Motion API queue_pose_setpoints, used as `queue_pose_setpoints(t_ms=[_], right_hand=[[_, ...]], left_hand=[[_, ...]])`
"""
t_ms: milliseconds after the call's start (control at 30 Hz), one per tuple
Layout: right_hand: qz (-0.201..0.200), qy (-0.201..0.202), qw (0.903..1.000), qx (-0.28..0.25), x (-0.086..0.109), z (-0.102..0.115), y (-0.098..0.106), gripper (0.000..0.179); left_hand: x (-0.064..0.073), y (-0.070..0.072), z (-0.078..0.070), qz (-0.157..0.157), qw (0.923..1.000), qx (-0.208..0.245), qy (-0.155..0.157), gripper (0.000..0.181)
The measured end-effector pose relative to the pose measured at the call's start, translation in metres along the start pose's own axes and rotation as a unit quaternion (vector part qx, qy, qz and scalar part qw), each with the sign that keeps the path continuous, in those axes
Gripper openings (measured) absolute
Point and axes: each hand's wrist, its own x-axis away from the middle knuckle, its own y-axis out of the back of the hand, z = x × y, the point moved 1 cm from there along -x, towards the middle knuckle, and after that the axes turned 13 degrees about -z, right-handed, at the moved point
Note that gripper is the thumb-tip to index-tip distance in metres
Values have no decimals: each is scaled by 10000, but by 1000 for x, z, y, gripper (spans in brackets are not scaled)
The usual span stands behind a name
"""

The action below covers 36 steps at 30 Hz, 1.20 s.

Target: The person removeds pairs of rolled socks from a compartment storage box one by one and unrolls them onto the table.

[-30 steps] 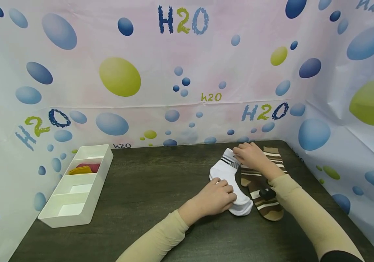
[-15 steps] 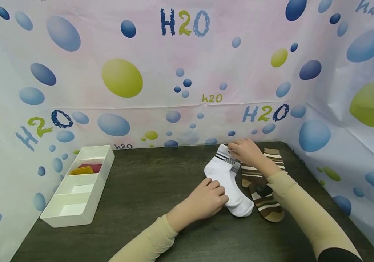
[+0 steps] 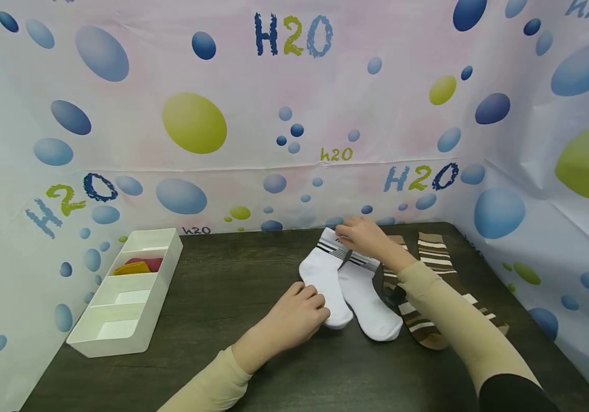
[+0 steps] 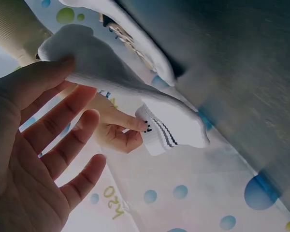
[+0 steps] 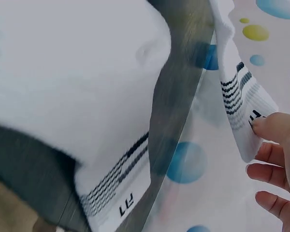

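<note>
Both hands hold one white sock [image 3: 319, 270], stretched between them in the head view. My left hand [image 3: 291, 317] pinches its toe end between thumb and index finger, the other fingers spread loosely in the left wrist view. At the cuff, with black stripes and lettering, my right hand [image 3: 368, 237] pinches the fabric; the right wrist view shows thumb and fingers on this cuff [image 5: 244, 111]. A second white sock [image 3: 368, 306] lies flat on the table just right of the held one, its striped cuff pointing away. Brown striped socks [image 3: 434, 252] lie further right, partly hidden by the right forearm.
A white divided box [image 3: 157, 309] stands on the left of the dark table [image 3: 227, 286]. One of its compartments holds a yellow folded cloth item [image 3: 131, 268] and a dark red one [image 3: 154, 264]. A patterned sheet [image 3: 253, 103] rises behind and at both sides.
Both hands have moved left with the upper white sock, sliding it off the other white sock, which now shows separately. More of the brown striped socks is visible.
</note>
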Motion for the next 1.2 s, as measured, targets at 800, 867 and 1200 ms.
queue_pose_setpoints(t_ms=[800,867,1200], right_hand=[[1259,-343,9914,-120,-24,20,-29,11],[1361,-395,9898,-113,-26,21,-31,12],[1686,-638,9836,-51,-24,22,-34,4]], left_hand=[[10,-6,-3,605,9982,-41,20,9],[10,-6,-5,694,9976,-1,0,8],[11,-5,1,1100,9933,299,203,6]])
